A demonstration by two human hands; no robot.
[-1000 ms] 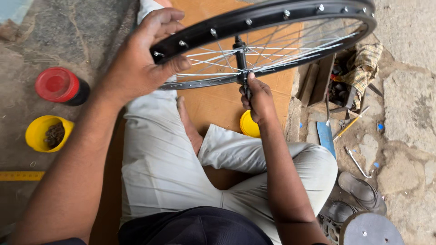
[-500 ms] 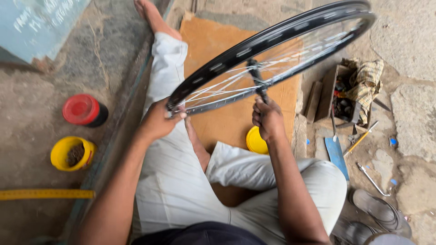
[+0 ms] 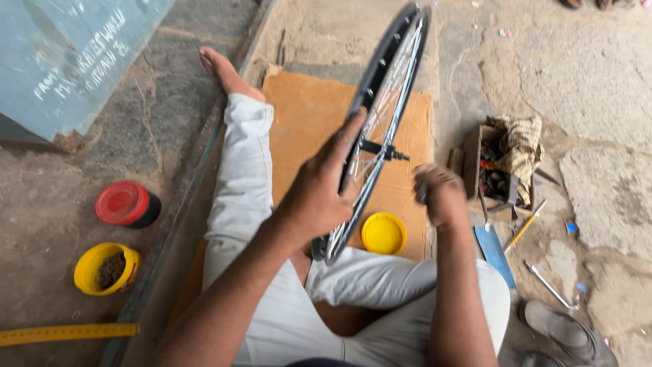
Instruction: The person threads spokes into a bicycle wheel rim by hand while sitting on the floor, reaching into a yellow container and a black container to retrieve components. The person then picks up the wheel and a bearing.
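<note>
Now, wheel (image 3: 388,102): held nearly upright on edge between the two hands, its lower rim down by the lap; axle sticking out toward the right hand
Left hand (image 3: 318,194): fingers spread open, flat against the near side of the rim; palm not closed round it
Right hand (image 3: 440,196): curled into a loose fist just right of the axle; blurred, cannot tell what it grips
Yellow lid (image 3: 384,233): on cardboard (image 3: 305,115), below and between the hands
Red can (image 3: 125,204): well left of left hand; yellow bowl (image 3: 103,268) near it
Toolbox (image 3: 499,166): just right of right hand
</note>
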